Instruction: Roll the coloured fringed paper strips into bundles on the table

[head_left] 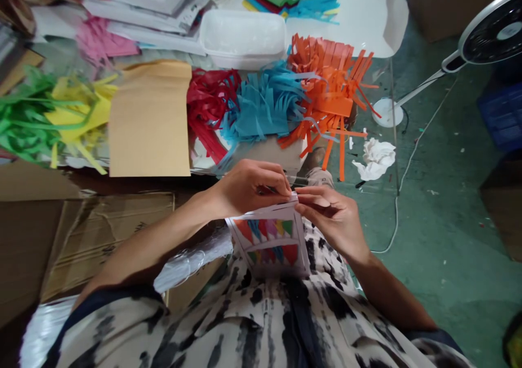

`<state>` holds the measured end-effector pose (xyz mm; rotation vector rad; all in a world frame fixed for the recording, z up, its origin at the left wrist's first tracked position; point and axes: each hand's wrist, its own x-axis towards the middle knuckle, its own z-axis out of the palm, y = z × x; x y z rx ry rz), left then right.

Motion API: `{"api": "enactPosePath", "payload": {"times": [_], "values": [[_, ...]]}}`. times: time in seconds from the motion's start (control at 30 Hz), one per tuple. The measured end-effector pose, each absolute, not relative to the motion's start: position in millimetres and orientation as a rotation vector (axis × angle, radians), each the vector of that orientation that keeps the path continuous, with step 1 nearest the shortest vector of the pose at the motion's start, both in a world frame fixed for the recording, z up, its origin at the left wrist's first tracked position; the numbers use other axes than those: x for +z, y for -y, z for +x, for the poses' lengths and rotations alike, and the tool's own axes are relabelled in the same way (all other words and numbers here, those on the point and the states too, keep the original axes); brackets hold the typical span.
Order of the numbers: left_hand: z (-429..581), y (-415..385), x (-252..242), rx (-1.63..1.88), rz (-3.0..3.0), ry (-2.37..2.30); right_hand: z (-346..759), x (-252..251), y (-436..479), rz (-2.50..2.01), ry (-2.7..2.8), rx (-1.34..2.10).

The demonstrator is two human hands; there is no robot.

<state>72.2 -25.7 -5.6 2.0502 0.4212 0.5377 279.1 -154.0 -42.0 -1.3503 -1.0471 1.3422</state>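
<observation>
A white printed card or packet (265, 243) with colourful pennant-like shapes on it is held in front of my patterned shirt. My left hand (255, 186) is closed at its top edge, with fingertips pinched near the top right corner. At that same corner my right hand (332, 213) pinches the edge between thumb and fingers. The fingertips of both hands almost meet there. Whether they hold something small at the edge I cannot make out. The lower end of the card rests near my lap and looks blurred.
On the table ahead lie red (212, 107), blue (265, 101) and orange (326, 96) fringed paper bundles, a brown envelope (150, 123), yellow (81, 112) and green (26, 118) strips, and a white plastic tub (243, 36). A fan (493, 31) stands right, near crumpled tissue (376, 158). Cardboard (110, 237) lies left.
</observation>
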Motion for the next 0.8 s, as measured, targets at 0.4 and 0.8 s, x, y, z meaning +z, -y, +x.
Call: {"api": "enactPosePath", "payload": {"times": [0.4,0.8], "values": [[77,23,-1,0.45,1.893,-0.479,282,-39,155,-1.324,1.142,1.251],[69,60,-12,0.641,1.713,-0.713,289,-42,158,-1.39,1.27,1.062]]}}
